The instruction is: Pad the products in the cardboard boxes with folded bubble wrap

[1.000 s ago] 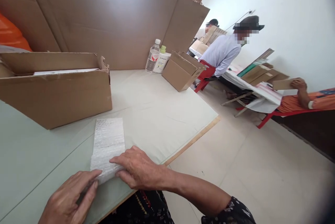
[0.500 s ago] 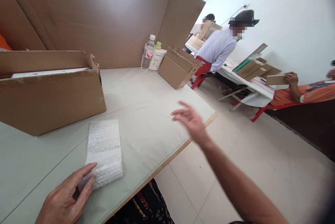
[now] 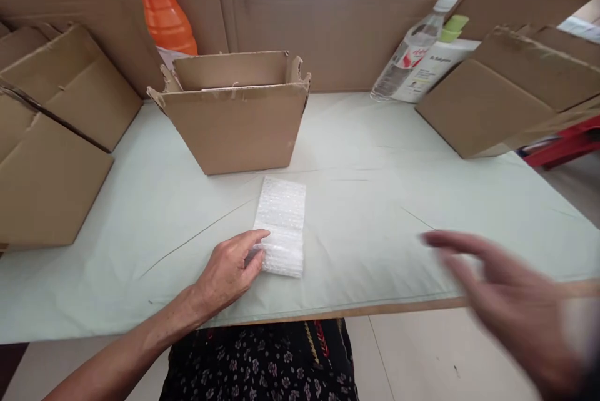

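A flat, whitish piece of bubble wrap (image 3: 282, 213) lies on the cloth-covered table, with a crease across its middle. My left hand (image 3: 229, 267) holds its lower left edge, index finger on top and thumb beside it; the other fingers are hidden. To the right, my right hand (image 3: 510, 295) is raised near the table's front edge, blurred by motion. Its fingers are stretched out and apart, and nothing shows in them. Just behind the bubble wrap stands an open cardboard box (image 3: 248, 129), with something white barely visible inside.
More cardboard boxes stand at the left (image 3: 42, 182) and the right (image 3: 492, 107). Along the upright cardboard panel (image 3: 337, 20) are an orange bottle (image 3: 164, 10), a clear water bottle (image 3: 407, 51) and a white bottle with a green cap (image 3: 438, 67). A red stool (image 3: 562, 142) shows past the right edge.
My view has swung left and down, from the room with other people to the table in front of me. My left hand stays on the bubble wrap; my right hand remains raised and empty.
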Demonstrator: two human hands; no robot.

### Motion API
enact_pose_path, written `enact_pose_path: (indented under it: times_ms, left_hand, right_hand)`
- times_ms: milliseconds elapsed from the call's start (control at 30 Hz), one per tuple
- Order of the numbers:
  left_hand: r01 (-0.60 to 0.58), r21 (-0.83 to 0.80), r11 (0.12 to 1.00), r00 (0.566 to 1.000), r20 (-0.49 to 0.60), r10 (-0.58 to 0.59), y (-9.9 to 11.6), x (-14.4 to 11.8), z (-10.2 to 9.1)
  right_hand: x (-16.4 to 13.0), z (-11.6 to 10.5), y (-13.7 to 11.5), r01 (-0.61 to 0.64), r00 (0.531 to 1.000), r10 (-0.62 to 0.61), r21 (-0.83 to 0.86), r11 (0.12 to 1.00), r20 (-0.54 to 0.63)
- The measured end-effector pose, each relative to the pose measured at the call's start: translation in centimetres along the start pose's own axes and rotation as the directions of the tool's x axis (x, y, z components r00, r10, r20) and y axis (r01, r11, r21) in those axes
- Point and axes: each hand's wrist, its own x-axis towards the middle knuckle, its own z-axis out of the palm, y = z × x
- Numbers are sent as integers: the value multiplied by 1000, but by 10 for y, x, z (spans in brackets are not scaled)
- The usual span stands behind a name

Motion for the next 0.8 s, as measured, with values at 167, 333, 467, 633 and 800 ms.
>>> enact_pose_path:
  times_ms: [167,333,467,633,800]
  left_hand:
    - [-98,122,988,992,-65,107,-2,10,6]
    - [-267,216,939,950,-108,294,-4,2,1]
    - [-322,93,942,945,-18,325,-7,-12,-8]
    - [-144,29,989,989,-34,145,-10,-1,-4]
    - [-121,137,983,992,37,117,-12,28,7]
  right_hand:
    - [-5,90,-49,467,862,-417,-129,875,287]
    - [10,132,-48,480,859,-430,-147,865,276]
    - [12,123,-43,254,924,-254,38,966,287]
    - [12,108,-50,307,942,-285,-112,945,178]
    - [12,109,-53,455,888,-410,-269,849,209]
